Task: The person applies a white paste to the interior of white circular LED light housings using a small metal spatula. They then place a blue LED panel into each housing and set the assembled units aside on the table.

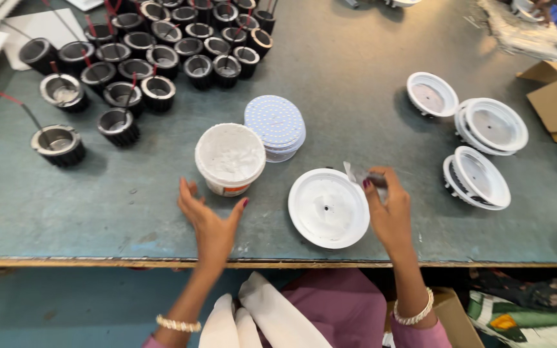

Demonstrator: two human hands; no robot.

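Head view: the left hand lies open, holding nothing, just beside the white round plastic tub of paste, while the right hand pinches a small clear spatula-like piece at the rim of the white round lamp housing. The housing, near the table edge, looks light, stiff & smooth, so prob. best taken by its rim. Free room w/ bare tabletop is to its right, before the other white housings.

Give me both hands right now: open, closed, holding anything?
Left hand: open, empty, fingers spread beside the white tub.
Right hand: closed on a small spatula-like tool at the rim of the white round housing.
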